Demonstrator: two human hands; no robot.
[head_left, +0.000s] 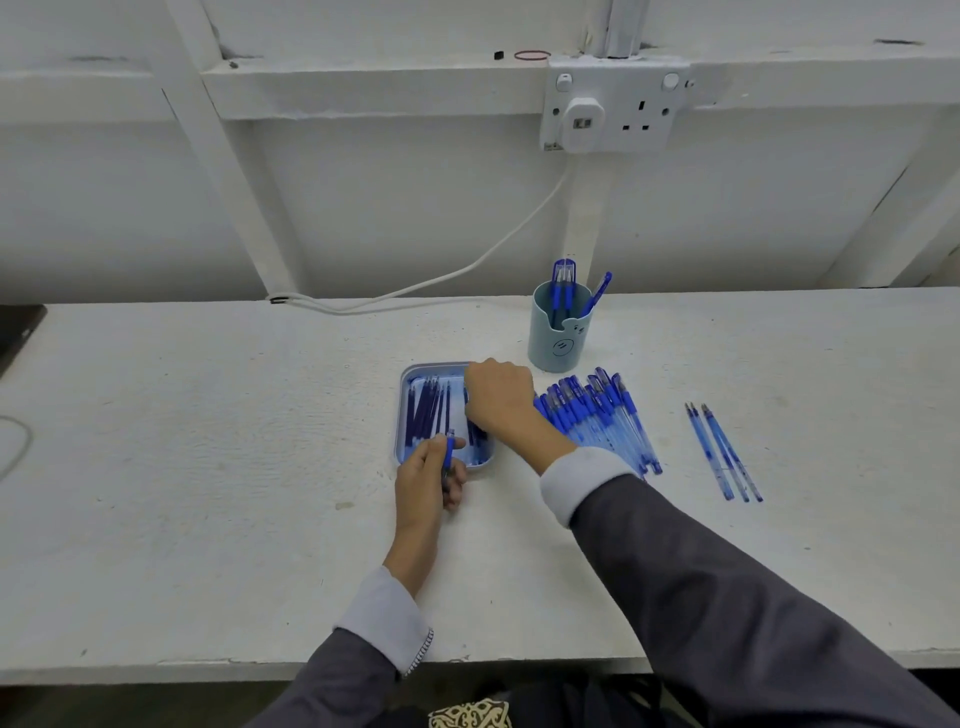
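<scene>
A shallow blue tray on the white table holds several dark blue pen refills. My left hand grips a blue pen part at the tray's near edge. My right hand reaches over the tray's right side with its fingers curled down into the tray; what they hold is hidden. Just right of the tray lies a pile of blue pens.
A light blue cup with a few pens stands behind the pile. Two or three pen barrels lie apart at the right. A white cable runs from the wall socket to the table's back. The table's front edge is near my sleeves.
</scene>
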